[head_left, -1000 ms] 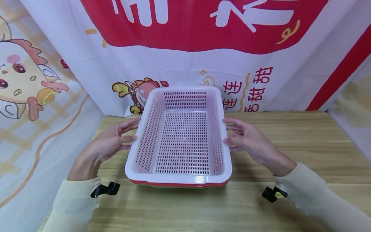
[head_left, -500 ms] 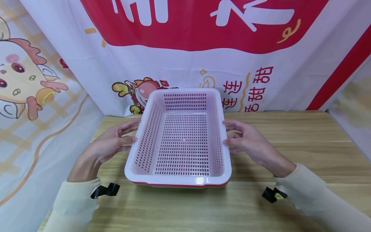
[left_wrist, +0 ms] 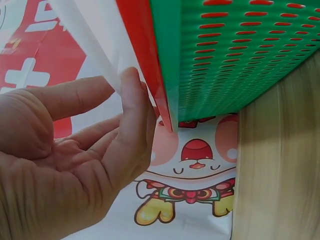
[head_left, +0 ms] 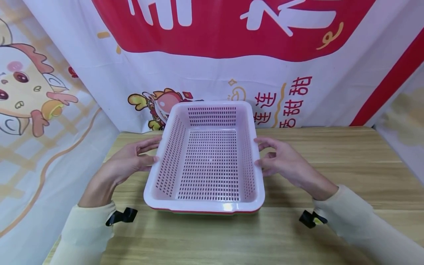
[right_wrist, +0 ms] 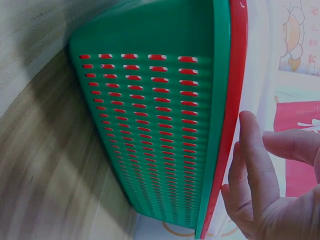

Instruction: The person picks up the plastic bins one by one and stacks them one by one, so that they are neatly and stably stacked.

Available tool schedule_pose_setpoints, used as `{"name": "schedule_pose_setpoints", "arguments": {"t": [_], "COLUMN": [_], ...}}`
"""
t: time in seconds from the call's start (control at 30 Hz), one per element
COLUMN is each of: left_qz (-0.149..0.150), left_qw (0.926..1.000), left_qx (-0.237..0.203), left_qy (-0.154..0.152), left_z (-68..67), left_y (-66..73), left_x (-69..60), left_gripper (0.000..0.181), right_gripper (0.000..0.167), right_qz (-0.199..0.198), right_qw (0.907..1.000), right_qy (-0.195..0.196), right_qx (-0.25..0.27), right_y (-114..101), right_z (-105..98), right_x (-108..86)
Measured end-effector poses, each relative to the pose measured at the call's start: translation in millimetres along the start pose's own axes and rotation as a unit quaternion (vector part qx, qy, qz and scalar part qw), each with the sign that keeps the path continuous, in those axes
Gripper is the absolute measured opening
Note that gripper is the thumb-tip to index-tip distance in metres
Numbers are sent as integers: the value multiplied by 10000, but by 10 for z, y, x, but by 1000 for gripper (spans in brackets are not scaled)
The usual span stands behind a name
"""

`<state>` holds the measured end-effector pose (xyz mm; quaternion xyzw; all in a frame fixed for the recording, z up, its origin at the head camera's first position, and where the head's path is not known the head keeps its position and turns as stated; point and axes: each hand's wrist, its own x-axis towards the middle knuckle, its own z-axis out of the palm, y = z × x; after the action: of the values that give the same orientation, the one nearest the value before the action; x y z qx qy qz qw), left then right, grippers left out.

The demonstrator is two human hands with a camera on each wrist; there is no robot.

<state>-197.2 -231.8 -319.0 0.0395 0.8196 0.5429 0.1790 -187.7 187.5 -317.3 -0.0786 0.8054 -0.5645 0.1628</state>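
Note:
A white perforated plastic basket [head_left: 210, 162] sits on top in the head view, nested in a red basket [left_wrist: 145, 50] and a green basket [right_wrist: 150, 120]. The green one is lowest, on the wooden table. Red plastic shows through the green basket's slots. On the left side, my left hand [head_left: 127, 160] pinches the white rim, thumb above and fingers underneath. Opposite it, my right hand [head_left: 281, 156] holds the other long rim in the same way. The wrist views show the fingertips at the white rim, beside the red edge.
The wooden table [head_left: 331, 158] extends to the right and in front of the stack. Close behind the baskets hangs a printed white and red cloth [head_left: 212, 70]. Another patterned cloth [head_left: 49, 154] borders the left side.
The white basket has settled slightly lower in the stack, and less red shows beneath its front rim. Both hands have stayed at its sides, nearly still.

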Motion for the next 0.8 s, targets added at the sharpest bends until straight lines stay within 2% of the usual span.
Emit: {"name": "schedule_pose_setpoints", "arguments": {"t": [0.13,0.37,0.6,0.8], "left_qz": [-65,-277,-461,-473], "left_qw": [9996,9988,9954,9945], "left_qx": [247,335,731,818], "left_qy": [113,207,410,459], "left_z": [19,45,67,95], "left_y": [42,94,111,134], "left_x": [-6,-6,10,8], "left_gripper": [70,68,68,67], "right_gripper": [74,73,71,71], "right_qz": [116,298,124,77], "right_qw": [9998,9992,9995,9991], "right_qy": [-60,-129,-142,-256], "right_qx": [-152,-241,-249,-319], "right_y": [-48,-76,-43,-29], "right_z": [3,-10,6,4], "right_x": [16,26,29,23]}}
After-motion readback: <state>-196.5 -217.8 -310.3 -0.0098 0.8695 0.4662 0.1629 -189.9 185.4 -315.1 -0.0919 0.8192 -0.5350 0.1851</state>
